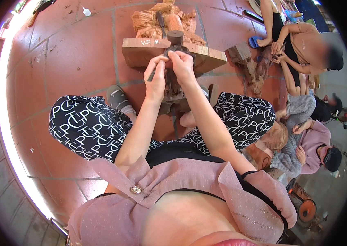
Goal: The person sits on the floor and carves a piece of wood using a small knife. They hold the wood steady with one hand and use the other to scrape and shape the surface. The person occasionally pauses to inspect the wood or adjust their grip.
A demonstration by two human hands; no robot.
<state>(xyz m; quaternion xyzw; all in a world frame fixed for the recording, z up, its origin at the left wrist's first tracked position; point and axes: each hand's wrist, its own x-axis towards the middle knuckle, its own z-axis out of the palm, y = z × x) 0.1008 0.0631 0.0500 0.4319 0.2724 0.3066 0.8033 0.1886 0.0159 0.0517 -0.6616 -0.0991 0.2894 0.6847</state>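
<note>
My left hand (pixel 156 78) is closed, thumb and fingers pressed together. A small dark grey-green strip (pixel 151 76) shows at its palm; its kind is not clear. Beside it, my right hand (pixel 181 65) pinches with thumb and forefinger, the tips close to the left fingertips. Whatever lies between them is too small to make out. Both hands are over a dark brown wood carving (pixel 172 89) between my feet, and they cover much of it. Behind the hands rises a round dark wooden end (pixel 175 37), in front of a thick pale wooden board (pixel 144 52).
An orange-brown wood carving (pixel 166 22) stands beyond the board, with a dark-handled tool (pixel 160 19) on it. To the right, a co-worker (pixel 304 45) handles another dark carving (pixel 263 65). More people sit lower right, near an orange fan-like machine (pixel 306 210). A small white bottle (pixel 86 11) lies far left.
</note>
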